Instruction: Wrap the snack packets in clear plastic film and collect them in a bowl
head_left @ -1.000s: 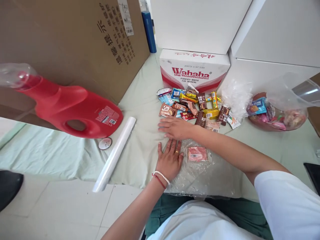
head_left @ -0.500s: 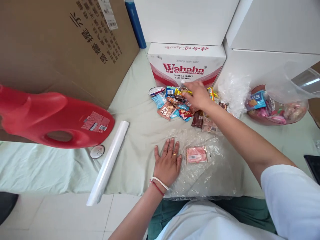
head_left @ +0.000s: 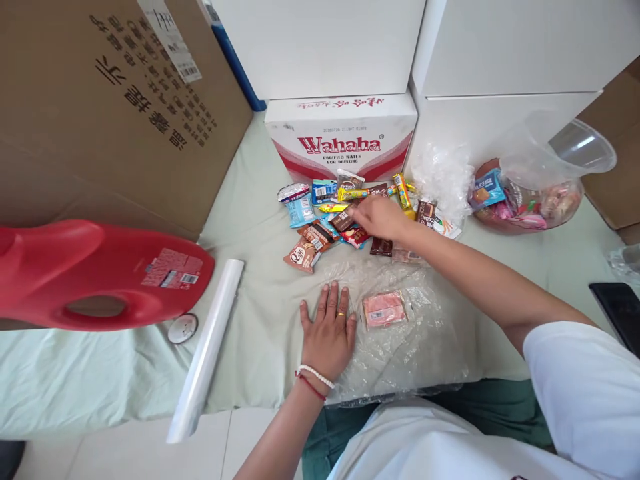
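Just beyond the fingers of the right hand [head_left: 380, 217]: a heap of snack packets [head_left: 320, 230], then a Wahaha carton [head_left: 340, 137] closing off the far side. Right of those fingers, crumpled plastic [head_left: 443, 177] and a snack-filled bowl [head_left: 505, 225]. Well off to the right, a dark phone [head_left: 620, 310]. Well left of the fingers of the left hand [head_left: 327, 333]: a white roll [head_left: 205, 360] lying slantwise, a small round disc [head_left: 182, 328] just beside it, a red jug [head_left: 100, 277] on its side, and a big cardboard box [head_left: 100, 100] behind.

Open green sheet [head_left: 260, 267] between the left fingers and the roll. Near edge of the sheet just behind the left wrist, with tiled floor [head_left: 100, 453] below it. Hemmed in by boxes on the far side and the left.

Left fingers spread and laid flat, right at the left edge of a clear film [head_left: 430, 333] spread over the sheet. Just right of them, not touching, a pink packet [head_left: 384, 309] lying flat on that film, oblong, in a clear wrapper. Right fingers stretched forward, tips down on a brown wrapper [head_left: 345, 220] at the near middle of the heap; pinching or only touching, cannot tell. Heap mixed: brown cocoa bars, blue sachets, yellow sticks, touching or overlapping.
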`<act>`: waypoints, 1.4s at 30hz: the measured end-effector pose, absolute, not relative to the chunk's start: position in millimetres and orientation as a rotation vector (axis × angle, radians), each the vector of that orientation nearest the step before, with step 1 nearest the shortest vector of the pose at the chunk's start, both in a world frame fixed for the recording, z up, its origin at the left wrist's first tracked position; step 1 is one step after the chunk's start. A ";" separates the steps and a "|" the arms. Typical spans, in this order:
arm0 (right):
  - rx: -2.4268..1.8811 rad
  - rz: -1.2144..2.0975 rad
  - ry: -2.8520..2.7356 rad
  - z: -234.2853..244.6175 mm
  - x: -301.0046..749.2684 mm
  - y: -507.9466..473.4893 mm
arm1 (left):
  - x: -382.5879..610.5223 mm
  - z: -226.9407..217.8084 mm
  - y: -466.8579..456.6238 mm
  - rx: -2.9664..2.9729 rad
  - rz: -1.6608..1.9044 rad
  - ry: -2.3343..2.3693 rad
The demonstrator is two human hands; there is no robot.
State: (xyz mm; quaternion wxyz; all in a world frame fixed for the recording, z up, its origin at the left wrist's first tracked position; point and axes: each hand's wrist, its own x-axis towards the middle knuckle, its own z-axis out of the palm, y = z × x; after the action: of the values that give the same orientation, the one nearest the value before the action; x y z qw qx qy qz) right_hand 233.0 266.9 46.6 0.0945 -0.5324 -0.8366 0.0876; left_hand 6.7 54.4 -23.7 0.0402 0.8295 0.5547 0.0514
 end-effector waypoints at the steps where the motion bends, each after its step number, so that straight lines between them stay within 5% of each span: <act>1: -1.686 0.216 -2.370 50.1 238.0 280.7 | 6.5 -23.8 54.4 2.538 0.161 1.700; 6: -1.936 0.178 -2.353 43.9 229.0 314.0 | 6.2 -24.5 54.6 2.543 0.172 1.703; 13: -1.472 0.290 -2.642 43.1 191.1 267.2 | 6.3 -25.9 54.5 2.543 0.190 1.698; 20: -2.086 0.589 -1.925 58.5 238.1 346.1 | 6.8 -24.2 54.1 2.541 0.183 1.704; 25: -2.226 0.433 -1.947 42.7 239.5 370.2 | 6.4 -23.1 54.6 2.548 0.177 1.709; 34: -1.761 0.422 -2.438 43.5 204.9 309.9 | 7.2 -21.4 56.5 2.525 0.147 1.708; 42: -2.076 0.257 -1.971 72.5 337.2 241.6 | 7.0 -24.0 56.5 2.506 0.243 1.685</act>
State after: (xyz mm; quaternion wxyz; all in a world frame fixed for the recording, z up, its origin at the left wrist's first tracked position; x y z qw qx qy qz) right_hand 337.2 241.6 72.5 0.1336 -0.7158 -0.6796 0.0886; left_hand 7.0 56.5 -24.0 0.0558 0.8259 0.5552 0.0801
